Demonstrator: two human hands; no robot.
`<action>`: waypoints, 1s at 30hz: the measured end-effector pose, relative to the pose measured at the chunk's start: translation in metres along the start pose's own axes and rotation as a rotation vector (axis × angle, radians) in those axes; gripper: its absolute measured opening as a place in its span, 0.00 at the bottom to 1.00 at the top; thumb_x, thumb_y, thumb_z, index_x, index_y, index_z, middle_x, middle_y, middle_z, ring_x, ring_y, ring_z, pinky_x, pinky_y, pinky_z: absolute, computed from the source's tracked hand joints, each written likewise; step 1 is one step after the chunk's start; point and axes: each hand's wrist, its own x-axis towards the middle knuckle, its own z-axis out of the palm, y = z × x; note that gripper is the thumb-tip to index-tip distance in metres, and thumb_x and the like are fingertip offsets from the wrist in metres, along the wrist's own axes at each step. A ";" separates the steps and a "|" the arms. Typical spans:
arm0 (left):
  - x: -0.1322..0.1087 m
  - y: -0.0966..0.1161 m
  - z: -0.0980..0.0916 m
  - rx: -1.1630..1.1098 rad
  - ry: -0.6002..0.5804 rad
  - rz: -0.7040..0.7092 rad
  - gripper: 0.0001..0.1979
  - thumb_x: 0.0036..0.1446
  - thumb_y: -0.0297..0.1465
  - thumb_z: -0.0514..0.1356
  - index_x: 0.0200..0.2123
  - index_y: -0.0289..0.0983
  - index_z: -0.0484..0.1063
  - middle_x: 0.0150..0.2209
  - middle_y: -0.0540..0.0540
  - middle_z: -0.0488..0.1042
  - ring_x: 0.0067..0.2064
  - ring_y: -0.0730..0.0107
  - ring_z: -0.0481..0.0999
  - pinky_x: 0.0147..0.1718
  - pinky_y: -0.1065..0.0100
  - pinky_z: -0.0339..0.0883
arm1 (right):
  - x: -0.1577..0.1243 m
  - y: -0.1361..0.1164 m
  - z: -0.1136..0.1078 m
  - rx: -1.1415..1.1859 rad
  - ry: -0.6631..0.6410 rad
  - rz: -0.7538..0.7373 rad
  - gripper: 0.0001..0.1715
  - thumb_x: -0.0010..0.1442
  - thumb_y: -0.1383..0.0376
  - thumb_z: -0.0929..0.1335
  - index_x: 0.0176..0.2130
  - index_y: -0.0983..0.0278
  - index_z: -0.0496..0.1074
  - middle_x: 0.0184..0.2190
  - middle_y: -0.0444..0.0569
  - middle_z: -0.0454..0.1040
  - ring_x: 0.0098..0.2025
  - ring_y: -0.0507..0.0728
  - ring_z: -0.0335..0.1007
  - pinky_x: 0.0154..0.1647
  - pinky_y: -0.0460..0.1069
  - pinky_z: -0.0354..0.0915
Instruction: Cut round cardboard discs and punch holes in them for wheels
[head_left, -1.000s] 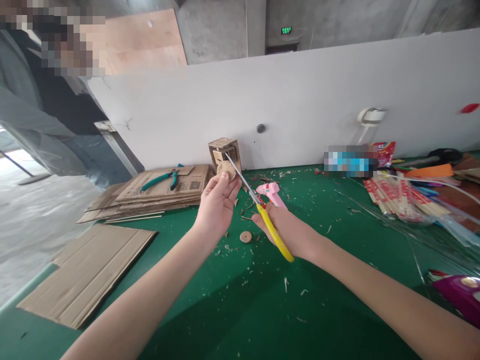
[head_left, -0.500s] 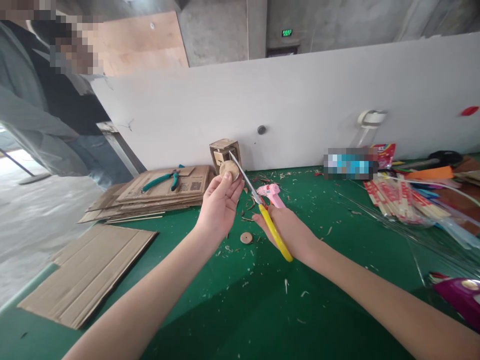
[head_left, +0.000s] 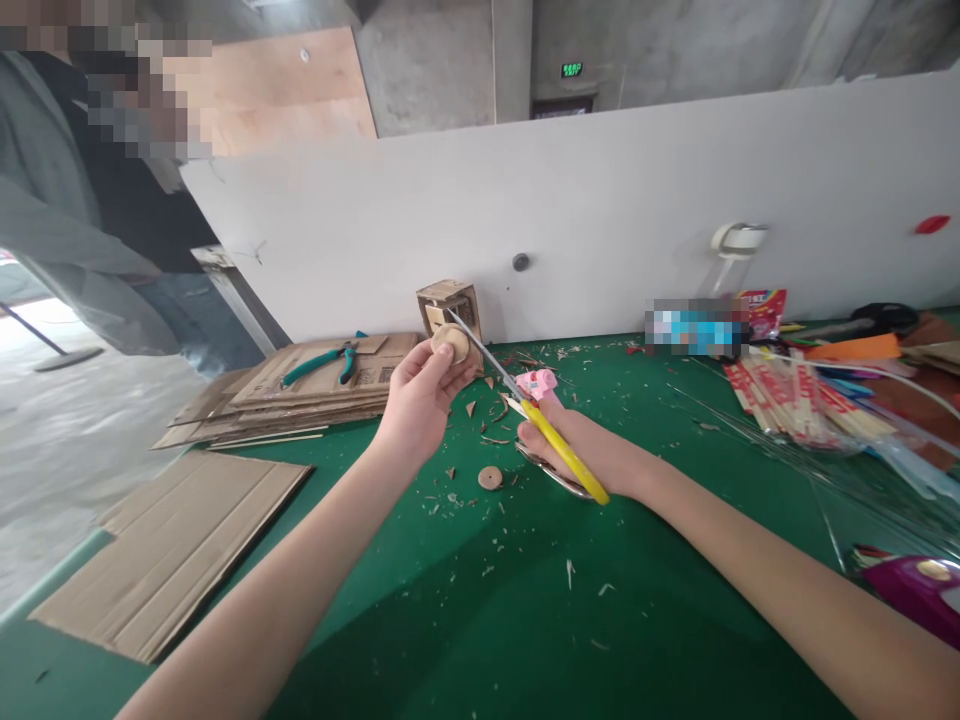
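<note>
Holding one disc [head_left: 450, 343] near the middle of the view: the left hand [head_left: 424, 400] has thumb and fingers clamped on it. The right hand [head_left: 577, 440] is at 4 o'clock from that disc, fingers wrapped around one pair of scissors [head_left: 564, 448]. A blade reaches up next to the disc, but I can't tell if it's touching.

Containers, all clocked from the held disc: one box [head_left: 447, 290] at 12, front open, with a paler bit of card inside. Over at 3 there's a clear bag [head_left: 806, 405] with a bunch of red-printed sticks, too jumbled to count. There's also one red packet [head_left: 763, 312], no idea what's in it.

Other counts: one spare disc [head_left: 490, 478] with a small hole, flat on the green table [head_left: 570, 640] at 5; one pink glue gun [head_left: 538, 383] just before 4; one pair of pliers [head_left: 319, 367] at 9, on a cardboard stack [head_left: 262, 395]; one cardboard sheet [head_left: 172, 550] at 8.
</note>
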 end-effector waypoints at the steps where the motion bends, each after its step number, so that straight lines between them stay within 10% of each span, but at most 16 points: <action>1: 0.000 0.001 0.000 0.021 -0.005 0.005 0.05 0.48 0.28 0.66 0.30 0.35 0.74 0.29 0.50 0.77 0.35 0.71 0.79 0.35 0.71 0.71 | 0.000 0.000 -0.001 -0.005 0.002 0.000 0.21 0.63 0.46 0.58 0.34 0.60 0.54 0.24 0.42 0.62 0.22 0.51 0.54 0.25 0.50 0.58; 9: 0.002 0.003 -0.003 0.157 -0.022 0.024 0.09 0.48 0.31 0.66 0.33 0.33 0.75 0.30 0.48 0.75 0.32 0.74 0.76 0.29 0.75 0.67 | -0.003 -0.003 -0.008 -0.019 -0.041 -0.074 0.19 0.65 0.50 0.57 0.39 0.62 0.61 0.29 0.50 0.69 0.30 0.57 0.67 0.33 0.51 0.61; 30: -0.001 0.001 0.000 0.233 -0.033 0.113 0.06 0.49 0.30 0.65 0.29 0.33 0.75 0.26 0.50 0.72 0.28 0.77 0.71 0.31 0.72 0.66 | 0.005 0.008 -0.001 -0.341 0.142 0.097 0.28 0.62 0.44 0.57 0.33 0.65 0.67 0.24 0.53 0.71 0.20 0.55 0.65 0.20 0.49 0.52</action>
